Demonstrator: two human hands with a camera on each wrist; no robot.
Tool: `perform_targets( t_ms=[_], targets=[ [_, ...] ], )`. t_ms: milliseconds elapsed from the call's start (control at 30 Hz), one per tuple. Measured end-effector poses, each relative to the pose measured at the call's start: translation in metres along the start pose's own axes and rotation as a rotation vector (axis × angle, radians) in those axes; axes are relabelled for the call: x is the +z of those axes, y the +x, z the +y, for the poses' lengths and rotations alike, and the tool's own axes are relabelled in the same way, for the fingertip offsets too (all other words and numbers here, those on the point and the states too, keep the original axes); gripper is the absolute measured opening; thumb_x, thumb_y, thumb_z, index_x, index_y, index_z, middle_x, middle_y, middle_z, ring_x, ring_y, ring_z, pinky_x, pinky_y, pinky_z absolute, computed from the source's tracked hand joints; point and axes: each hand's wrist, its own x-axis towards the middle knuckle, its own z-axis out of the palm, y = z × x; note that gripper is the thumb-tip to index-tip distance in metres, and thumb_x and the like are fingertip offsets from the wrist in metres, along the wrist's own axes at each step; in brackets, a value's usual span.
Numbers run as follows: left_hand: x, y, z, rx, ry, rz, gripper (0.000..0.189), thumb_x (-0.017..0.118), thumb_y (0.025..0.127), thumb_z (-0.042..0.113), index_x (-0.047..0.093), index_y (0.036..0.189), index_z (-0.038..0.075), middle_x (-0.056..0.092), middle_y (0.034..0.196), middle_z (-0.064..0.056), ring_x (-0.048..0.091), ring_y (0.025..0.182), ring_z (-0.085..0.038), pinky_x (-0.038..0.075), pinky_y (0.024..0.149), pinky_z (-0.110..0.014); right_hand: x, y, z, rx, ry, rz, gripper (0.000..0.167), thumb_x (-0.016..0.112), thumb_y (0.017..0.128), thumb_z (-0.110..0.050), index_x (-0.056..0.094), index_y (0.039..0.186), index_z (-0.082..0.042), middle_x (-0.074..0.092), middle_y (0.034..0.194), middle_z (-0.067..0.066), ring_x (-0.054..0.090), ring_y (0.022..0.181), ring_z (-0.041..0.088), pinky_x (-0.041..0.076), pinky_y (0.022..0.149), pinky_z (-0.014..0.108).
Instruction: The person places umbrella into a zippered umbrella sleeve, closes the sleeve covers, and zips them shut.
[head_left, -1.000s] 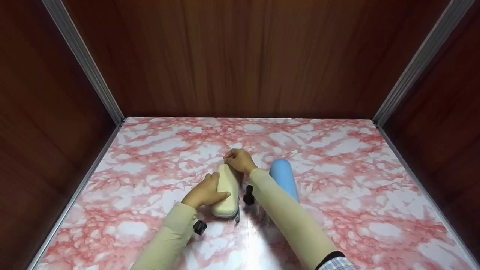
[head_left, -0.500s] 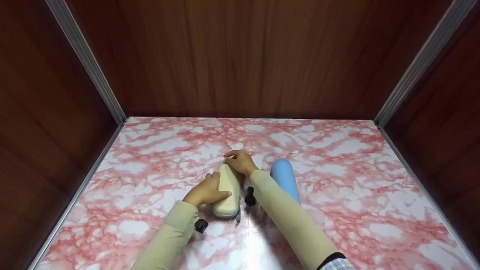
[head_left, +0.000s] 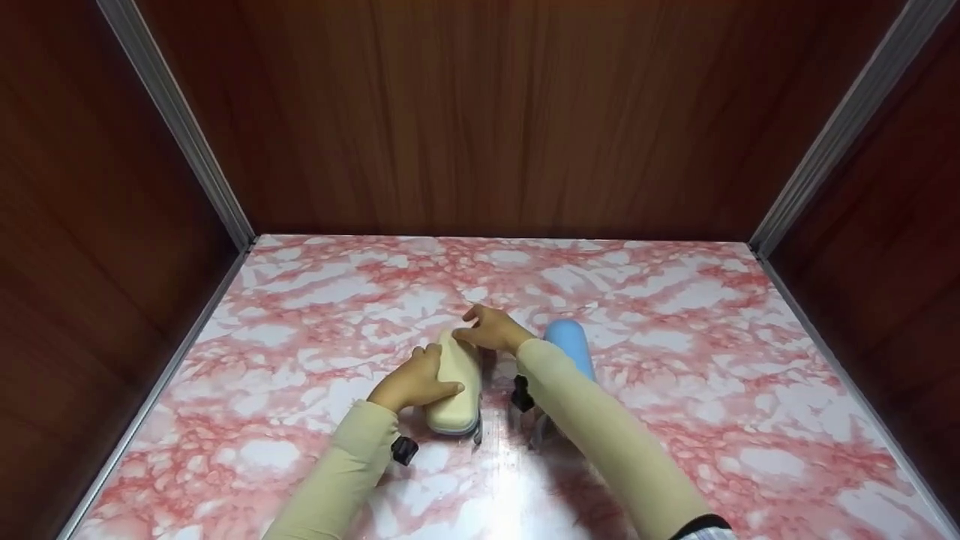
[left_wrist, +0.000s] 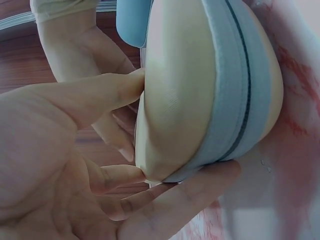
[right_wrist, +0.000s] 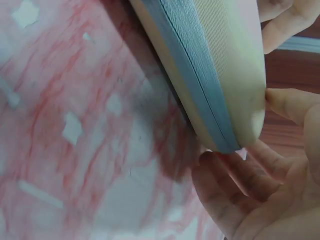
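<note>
A cream zip case (head_left: 459,367) with a blue-grey zip band lies lengthwise on the marbled tabletop, its zip closed along the part I can see. My left hand (head_left: 412,382) grips it from the left, thumb over the top and fingers along the side. At its far end is my right hand (head_left: 495,328); in the right wrist view the thumb touches the top and the curled fingers (right_wrist: 212,182) meet the rounded tip. The zip pull cannot be made out. A blue rounded case (head_left: 571,345) lies right of it, partly hidden by my right forearm.
The red-and-white marbled tabletop (head_left: 315,300) is bounded by a brown wood-grain back panel (head_left: 480,120) and side panels with grey metal edging (head_left: 176,112). A black wrist camera (head_left: 405,450) sits at the left wrist, and another one (head_left: 523,394) at the right.
My right hand has shifted slightly right and nearer; its index finger has lifted away from the thumb, which rests on the case top. The left hand and both cases stay in place.
</note>
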Motion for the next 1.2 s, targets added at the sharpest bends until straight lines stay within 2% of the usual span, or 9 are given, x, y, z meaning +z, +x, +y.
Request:
perform_targets(
  t_ms=[67,133,300,367,567,733,833,967,1200],
  targets=[
    [0.0,0.0,0.0,0.005,-0.005,0.003,0.087,0.075,0.089,0.031,0.03,0.146,-0.016,0.045,0.13,-0.036,0.055,0.11,-0.037,0.047,0.097,-0.051,-0.003,-0.004,0.002,0.007,-0.029,-0.015,0.057,0.065,0.095,-0.042,0.055,0.135,-0.002,0.06,0.13,0.018,0.057,0.117,0.029,0.047,0.098,0.043],
    [0.0,0.0,0.001,0.008,-0.007,0.003,0.087,0.075,0.089,0.03,0.03,0.146,-0.017,0.045,0.13,-0.036,0.055,0.111,-0.038,0.046,0.097,-0.051,-0.006,-0.008,0.003,0.022,-0.038,-0.037,0.063,0.065,0.094,-0.045,0.053,0.137,-0.001,0.06,0.129,0.018,0.059,0.115,0.029,0.048,0.097,0.043],
    [-0.001,0.0,0.002,0.008,-0.002,0.001,0.087,0.074,0.089,0.03,0.029,0.146,-0.017,0.044,0.132,-0.037,0.054,0.113,-0.039,0.046,0.098,-0.052,-0.004,-0.022,0.008,0.071,0.062,-0.121,0.076,0.066,0.094,-0.046,0.038,0.147,0.001,0.068,0.098,0.018,0.068,0.084,0.03,0.057,0.075,0.042],
    [0.0,0.0,0.003,0.008,-0.006,0.002,0.087,0.075,0.088,0.03,0.03,0.146,-0.017,0.044,0.13,-0.036,0.055,0.111,-0.038,0.047,0.097,-0.052,-0.001,-0.029,0.01,0.065,0.079,-0.128,0.078,0.066,0.094,-0.045,0.034,0.148,0.001,0.068,0.093,0.02,0.069,0.079,0.031,0.058,0.072,0.042],
    [0.0,-0.001,0.003,-0.012,-0.017,-0.008,0.087,0.074,0.089,0.03,0.029,0.147,-0.017,0.044,0.132,-0.035,0.056,0.11,-0.037,0.048,0.095,-0.052,0.01,-0.046,0.014,-0.004,0.011,-0.075,0.085,0.065,0.093,-0.048,0.031,0.151,0.004,0.061,0.124,0.023,0.063,0.107,0.031,0.051,0.093,0.043],
    [-0.001,-0.001,0.002,-0.028,-0.024,-0.027,0.088,0.073,0.092,0.031,0.026,0.149,-0.016,0.04,0.137,-0.036,0.055,0.113,-0.038,0.048,0.096,-0.052,0.019,-0.052,0.017,-0.012,0.145,-0.074,0.092,0.067,0.091,-0.047,0.023,0.154,0.003,0.06,0.127,0.024,0.06,0.113,0.03,0.047,0.098,0.044],
    [-0.001,-0.001,0.001,-0.026,-0.019,-0.036,0.087,0.072,0.092,0.033,0.026,0.149,-0.015,0.041,0.137,-0.036,0.055,0.113,-0.038,0.048,0.096,-0.053,0.025,-0.053,0.017,-0.02,0.215,-0.067,0.097,0.069,0.09,-0.048,0.018,0.155,0.003,0.054,0.136,0.025,0.052,0.125,0.029,0.042,0.103,0.043],
    [-0.004,0.0,0.0,-0.013,-0.021,-0.055,0.088,0.071,0.092,0.032,0.025,0.15,-0.015,0.043,0.134,-0.034,0.054,0.112,-0.036,0.046,0.097,-0.053,0.031,-0.053,0.017,-0.025,0.288,-0.048,0.103,0.072,0.089,-0.046,0.012,0.156,0.005,0.046,0.143,0.028,0.047,0.131,0.032,0.04,0.107,0.043],
    [-0.012,0.0,-0.008,0.021,-0.125,-0.114,0.08,0.075,0.082,0.022,0.037,0.148,-0.005,0.051,0.12,-0.018,0.048,0.103,-0.028,0.047,0.091,-0.05,0.036,-0.055,0.018,-0.016,0.364,-0.053,0.111,0.075,0.086,-0.047,0.007,0.156,0.006,0.041,0.146,0.03,0.046,0.13,0.033,0.04,0.106,0.045]
  ],
)
